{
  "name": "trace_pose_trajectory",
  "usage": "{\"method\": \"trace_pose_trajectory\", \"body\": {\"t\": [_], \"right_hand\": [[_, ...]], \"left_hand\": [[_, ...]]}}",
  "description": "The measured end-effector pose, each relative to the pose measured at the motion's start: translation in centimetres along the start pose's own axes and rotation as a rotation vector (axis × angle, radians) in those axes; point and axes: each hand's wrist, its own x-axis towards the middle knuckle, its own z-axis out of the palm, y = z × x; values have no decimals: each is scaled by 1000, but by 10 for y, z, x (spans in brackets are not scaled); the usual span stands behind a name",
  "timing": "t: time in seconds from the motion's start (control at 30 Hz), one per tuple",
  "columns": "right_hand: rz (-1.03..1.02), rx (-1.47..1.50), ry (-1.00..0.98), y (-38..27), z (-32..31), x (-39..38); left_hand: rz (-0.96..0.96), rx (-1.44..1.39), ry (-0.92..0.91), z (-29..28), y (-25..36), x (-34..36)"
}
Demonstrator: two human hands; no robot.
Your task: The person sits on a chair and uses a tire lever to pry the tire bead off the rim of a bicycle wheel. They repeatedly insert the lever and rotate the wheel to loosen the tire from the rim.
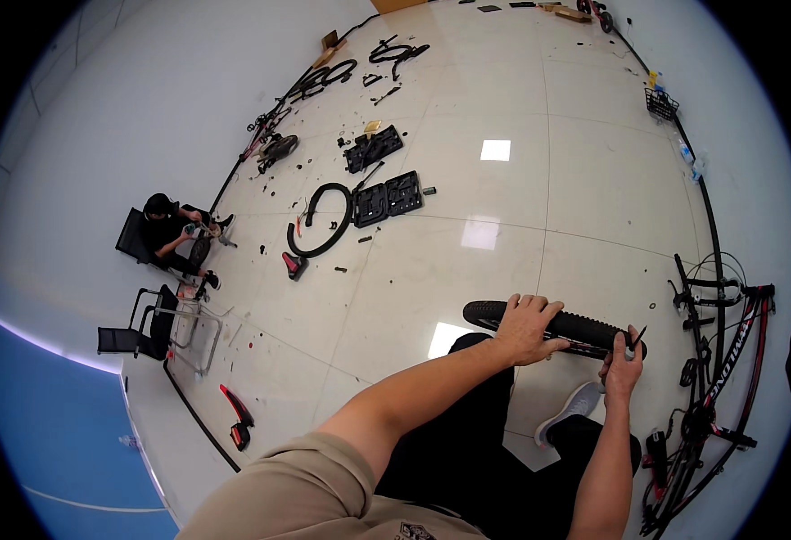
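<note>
A bicycle wheel with a knobby black tire (584, 328) is held edge-up in front of my legs. A rim with pale and red marks shows below the tread. My left hand (525, 331) grips the tire near its middle, fingers over the tread and thumb on the near side. At the tire's right end, my right hand (622, 364) is closed, its fingers against the wheel. From these fingers a small grey and black pointed piece (635, 342) sticks up; its kind is too small to tell. The wheel's lower part is largely hidden by my hands and legs.
On the right, a black and red bicycle frame (736, 360) leans by the wall. Open tool cases (388, 200), a loose tire (291, 236) and a red-black saddle (294, 265) lie ahead. A person (168, 236) sits left, handling a part, beside a vacant chair (154, 326).
</note>
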Motion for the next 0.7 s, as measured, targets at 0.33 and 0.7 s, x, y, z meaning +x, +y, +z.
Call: {"method": "trace_pose_trajectory", "body": {"t": [0.33, 0.7], "right_hand": [[107, 58, 162, -3, -25, 16], [156, 142, 272, -10, -24, 21]], "left_hand": [[26, -5, 229, 15, -5, 7], [32, -91, 233, 33, -20, 26]]}}
